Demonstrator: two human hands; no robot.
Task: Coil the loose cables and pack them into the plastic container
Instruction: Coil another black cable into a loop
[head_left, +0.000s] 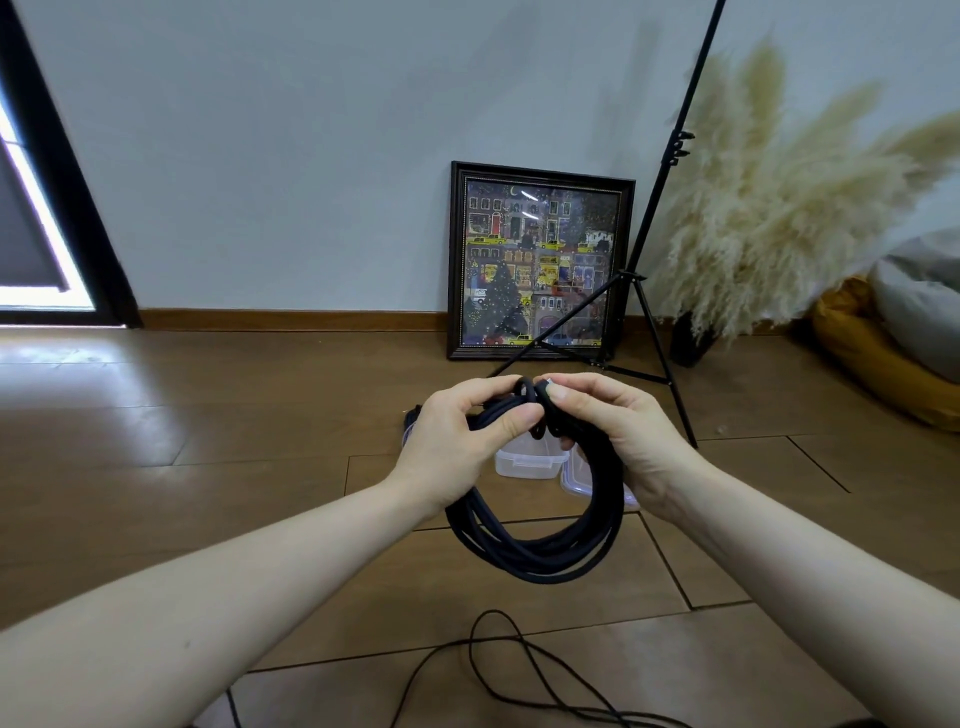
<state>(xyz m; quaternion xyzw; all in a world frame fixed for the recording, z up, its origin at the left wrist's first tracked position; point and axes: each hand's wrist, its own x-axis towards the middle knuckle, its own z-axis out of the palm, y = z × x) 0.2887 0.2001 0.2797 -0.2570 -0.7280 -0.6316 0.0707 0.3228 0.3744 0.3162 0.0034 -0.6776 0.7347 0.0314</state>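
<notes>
**Inspector:** You hold the black coil (540, 540) up over the floor (208, 441), both hands at its top. Your left hand (462, 441) has its fingers curled round the gathered loops, thumb pressed across them. Your right hand (613, 436) pinches the cable end against the bundle.

**Operator:** Why both at the top?

**Inspector:** My reading: the left keeps the loops from springing apart while the right wraps or tucks the tail to lock them. The loops hang free below, which lets them settle to one size.

**Operator:** And the container?

**Inspector:** The container (524, 460) sits on the floor just beyond your hands, partly hidden by the coil. Its lid (574, 478) appears to lie beside it on the right. I cannot tell what is inside.

**Operator:** Anything outstanding?

**Inspector:** A thin cable (498, 670) lies loose on the near floor, not yet coiled. The task is, in my judgement, partway through.
</notes>
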